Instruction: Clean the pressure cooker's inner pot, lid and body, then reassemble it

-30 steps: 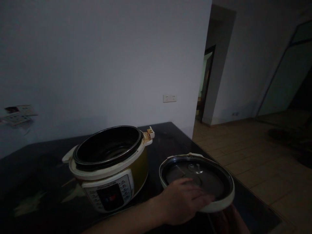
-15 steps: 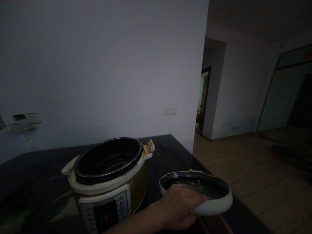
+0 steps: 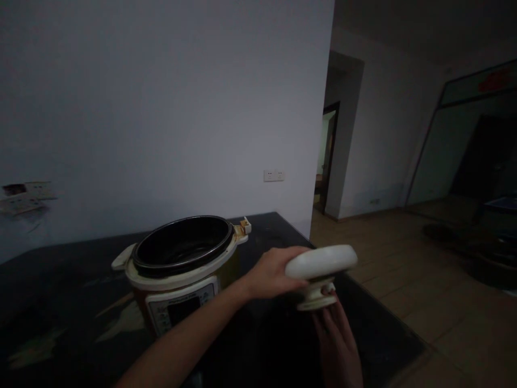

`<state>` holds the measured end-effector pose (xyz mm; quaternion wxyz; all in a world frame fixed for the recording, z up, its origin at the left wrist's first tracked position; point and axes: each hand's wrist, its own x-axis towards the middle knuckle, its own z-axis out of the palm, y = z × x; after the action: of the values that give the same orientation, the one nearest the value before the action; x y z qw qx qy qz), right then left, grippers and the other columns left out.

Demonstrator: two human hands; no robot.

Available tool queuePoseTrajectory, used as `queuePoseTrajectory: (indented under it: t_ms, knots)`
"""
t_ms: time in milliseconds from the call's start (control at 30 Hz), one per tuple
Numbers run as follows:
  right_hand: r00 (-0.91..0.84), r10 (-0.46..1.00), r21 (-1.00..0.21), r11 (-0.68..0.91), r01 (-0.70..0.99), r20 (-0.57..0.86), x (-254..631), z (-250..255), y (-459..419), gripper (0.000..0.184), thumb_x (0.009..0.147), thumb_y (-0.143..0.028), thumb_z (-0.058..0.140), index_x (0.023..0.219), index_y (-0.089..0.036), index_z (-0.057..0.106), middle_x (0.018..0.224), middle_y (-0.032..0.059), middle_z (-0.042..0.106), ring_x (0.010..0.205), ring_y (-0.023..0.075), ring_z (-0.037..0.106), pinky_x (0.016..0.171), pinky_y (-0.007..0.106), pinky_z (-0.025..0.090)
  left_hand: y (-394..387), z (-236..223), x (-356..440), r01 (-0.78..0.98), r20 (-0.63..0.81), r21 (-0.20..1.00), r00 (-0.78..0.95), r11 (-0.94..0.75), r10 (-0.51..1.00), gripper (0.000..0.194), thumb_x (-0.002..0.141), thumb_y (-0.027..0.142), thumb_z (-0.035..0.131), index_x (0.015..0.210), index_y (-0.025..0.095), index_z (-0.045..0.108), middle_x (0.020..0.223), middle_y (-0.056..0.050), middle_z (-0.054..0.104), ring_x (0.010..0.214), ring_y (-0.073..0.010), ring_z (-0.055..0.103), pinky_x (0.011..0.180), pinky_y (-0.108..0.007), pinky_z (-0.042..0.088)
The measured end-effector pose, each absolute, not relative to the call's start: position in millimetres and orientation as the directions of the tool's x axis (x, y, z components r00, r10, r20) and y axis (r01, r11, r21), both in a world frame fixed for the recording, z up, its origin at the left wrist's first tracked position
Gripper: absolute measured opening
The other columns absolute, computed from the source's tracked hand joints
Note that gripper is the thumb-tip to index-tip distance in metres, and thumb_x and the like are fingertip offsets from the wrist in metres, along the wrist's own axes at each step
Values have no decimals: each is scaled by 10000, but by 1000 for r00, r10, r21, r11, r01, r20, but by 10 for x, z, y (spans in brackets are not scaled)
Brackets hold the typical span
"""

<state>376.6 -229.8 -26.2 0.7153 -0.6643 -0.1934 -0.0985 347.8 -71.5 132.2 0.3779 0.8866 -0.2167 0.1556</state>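
Observation:
A white pressure cooker lid [image 3: 323, 261] is held up over the right side of the table, its inner face turned up and its handle [image 3: 316, 298] pointing down. My left hand [image 3: 274, 274] grips the lid's left rim, thumb below and fingers on top. From beneath, my right hand [image 3: 338, 340] reaches up with its fingers against the handle, near a small white valve-like part [image 3: 328, 289]; its fingertips are partly hidden. To the left stands the electric pressure cooker [image 3: 167, 281], uncovered, with a dark inner pot [image 3: 189, 245] inside it.
The cooker rests on a dark glossy table [image 3: 262, 237] against a pale wall [image 3: 181, 108]. A wall socket [image 3: 273, 175] is behind it, and a damaged socket [image 3: 28, 196] is at far left. Tiled floor [image 3: 363, 237] lies beyond the table's right edge.
The lid has risen, moved slightly left and tilted, so its outer side and handle now show instead of its inside. My right hand has come into clearer view below it.

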Motion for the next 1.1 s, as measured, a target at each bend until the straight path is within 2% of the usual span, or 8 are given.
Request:
queuePoseTrajectory:
  t_ms: [67, 167, 267, 400, 500, 633, 1000, 1100]
  knots:
    - [936, 53, -934, 113, 340, 347, 3566, -114, -2235, 657, 896, -474, 372, 1488, -350, 116, 1500, 28, 366, 1342, 242, 405, 1012, 439, 451, -715, 1442, 3355, -505, 468, 688, 857, -521, -213, 557, 701, 255, 734, 1225, 165, 569, 1178, -78, 648, 1054, -229, 604, 914, -356, 458]
    - [945, -74, -940, 100, 325, 319, 3329, 194, -2197, 683, 898, -470, 410, 1490, -313, 109, 1541, 62, 246, 1390, 260, 307, 1070, 416, 374, -732, 1595, 3118, -507, 514, 755, 851, -416, -107, 560, 673, 277, 767, 1194, 163, 596, 1161, -82, 648, 1053, -239, 597, 925, -380, 456]
    - [881, -163, -893, -7, 449, 444, 3195, 551, -2200, 681, 890, -458, 444, 1484, -247, 187, 1467, 128, 283, 1375, 289, 301, 1075, 413, 336, -727, 1732, 2866, -502, 545, 798, 837, -335, 43, 571, 643, 284, 792, 1172, 165, 612, 1137, -84, 664, 1031, -245, 607, 902, -373, 473]
    - [678, -170, -699, -141, 701, 715, 3140, 1092, -2134, 629, 883, -417, 456, 1452, -213, 284, 1292, 141, 384, 1262, 297, 394, 1060, 482, 312, -621, 1926, 2589, -564, 597, 801, 775, -201, 205, 575, 655, 282, 766, 1192, 173, 589, 1105, -76, 682, 981, -244, 639, 827, -345, 523]
    - [506, -61, -502, -280, 818, 860, 3106, 1547, -1972, 580, 890, -354, 438, 1443, -252, 293, 1227, 128, 414, 1188, 295, 416, 1030, 518, 331, -461, 2081, 2412, -616, 642, 765, 703, -191, 304, 567, 666, 304, 743, 1196, 190, 574, 1069, -58, 694, 959, -243, 656, 796, -333, 549]
    - [403, 144, -311, -424, 851, 904, 2996, 2058, -1625, 470, 921, -310, 382, 1387, -258, 400, 1257, 139, 412, 1190, 319, 380, 975, 506, 383, -193, 2253, 2154, -649, 700, 705, 573, -286, 427, 495, 676, 316, 716, 1139, 195, 591, 1066, -57, 696, 959, -255, 659, 769, -339, 566]
    - [196, 431, -4, -407, 914, 881, 2894, 2849, -415, 335, 947, -204, 303, 1203, -161, 516, 1227, 166, 505, 1155, 297, 445, 866, 427, 455, 685, 2426, 1866, -780, 594, 611, 339, -135, 730, 196, 672, 181, 686, 864, 182, 651, 800, -2, 711, 738, -174, 659, 731, -300, 559]
    - [157, 553, 81, -381, 921, 818, 2982, 3062, -137, 356, 945, -187, 272, 1208, -159, 510, 1209, 175, 531, 1117, 294, 496, 845, 432, 459, 918, 2413, 1877, -792, 565, 594, 287, -139, 774, 137, 734, 217, 658, 862, 171, 668, 826, -11, 714, 788, -165, 658, 749, -268, 545]
